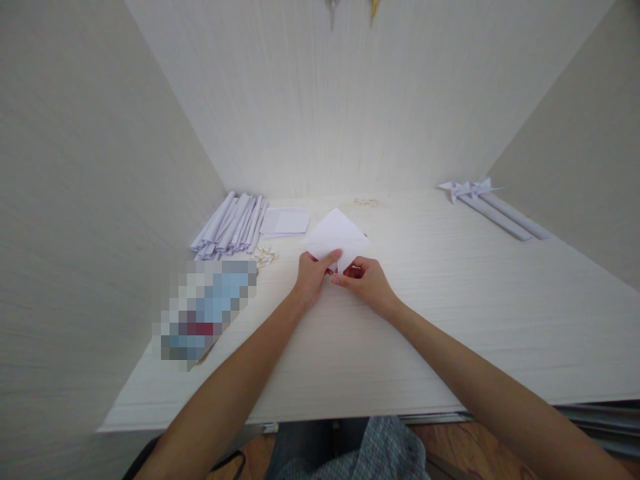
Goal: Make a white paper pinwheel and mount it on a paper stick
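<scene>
Holding the paper square: a white paper square (337, 233) is at the middle of the table, turned like a diamond, one corner pointing away from the person and one toward them.
Left hand: the left hand (313, 273) pinches the near left part, thumb flat on top and fingers mostly hidden beneath, apparently to keep the sheet steady.
Right hand: the right hand (361, 277) is at the near corner, thumb and fingertips drawn close together; whether they grip the paper cannot be told. Being so near the left thumb probably allows fine work at that corner.
Paper stack: just left of the sheet, flat paper pieces (294, 222) overlap, likely placed for easy reach.
Rolled tubes: beyond them at the left wall, white paper tubes (235, 223) lie side by side, perhaps bundled to save room.
Small pale bits: one scatter (266, 256) is near the tubes, another (366, 202) by the back wall.
Pixelated object: a masked item (213, 307) lies front left, its identity hidden.
Pinwheels: two paper pinwheels on tubes (493, 216) lie parallel at far right, seemingly set aside from the hands.
Surroundings: pale walls enclose the white table (460, 300).
</scene>
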`<state>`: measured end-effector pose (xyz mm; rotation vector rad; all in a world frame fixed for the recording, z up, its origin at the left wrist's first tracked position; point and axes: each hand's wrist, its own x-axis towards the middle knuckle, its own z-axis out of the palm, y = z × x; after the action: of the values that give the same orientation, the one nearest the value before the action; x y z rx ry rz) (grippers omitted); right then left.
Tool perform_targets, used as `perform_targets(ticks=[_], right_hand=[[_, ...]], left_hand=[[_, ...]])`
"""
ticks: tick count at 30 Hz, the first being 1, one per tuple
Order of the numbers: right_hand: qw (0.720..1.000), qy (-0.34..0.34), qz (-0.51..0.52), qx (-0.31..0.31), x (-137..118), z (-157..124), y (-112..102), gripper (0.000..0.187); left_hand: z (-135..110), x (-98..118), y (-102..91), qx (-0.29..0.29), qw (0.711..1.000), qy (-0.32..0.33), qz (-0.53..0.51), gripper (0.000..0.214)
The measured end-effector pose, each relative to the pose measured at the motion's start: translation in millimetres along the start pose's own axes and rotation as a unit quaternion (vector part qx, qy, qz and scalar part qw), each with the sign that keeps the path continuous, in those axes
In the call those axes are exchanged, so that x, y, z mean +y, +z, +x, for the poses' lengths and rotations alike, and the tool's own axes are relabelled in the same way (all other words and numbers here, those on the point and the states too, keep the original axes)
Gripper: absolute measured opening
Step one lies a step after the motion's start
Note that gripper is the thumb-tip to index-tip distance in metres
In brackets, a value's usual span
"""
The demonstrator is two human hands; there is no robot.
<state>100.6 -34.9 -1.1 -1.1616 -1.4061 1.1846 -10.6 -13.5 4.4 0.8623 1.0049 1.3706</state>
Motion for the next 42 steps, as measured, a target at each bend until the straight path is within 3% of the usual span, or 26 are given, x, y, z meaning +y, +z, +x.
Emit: perform_targets(ticks=[12,20,33,42], right_hand=[[0.999,-0.005,0.039,0.035,-1.0,-2.1,-1.5,0.036],[0.999,0.004,0.028,0.044,1.8,-1.4,-2.3,0.028],[1.0,-0.01,-0.001,-0.009,-0.6,-0.5,-1.7,0.03],[1.0,-0.01,0.015,0.006,3.7,2.7,-4.2,0.036]], left_hand=[[2.4,-4.2,-1.5,-0.014,1.0,0.006,0.023,0.029],[0.8,-5.3,-1.3,-0.03,0.998,0.003,0.047,0.028],[0.0,-1.1,1.0,-0.006,1.0,-0.007,0.028,0.028],[-2.2,-0.6,1.7,-0.022,0.997,0.003,0.07,0.03]])
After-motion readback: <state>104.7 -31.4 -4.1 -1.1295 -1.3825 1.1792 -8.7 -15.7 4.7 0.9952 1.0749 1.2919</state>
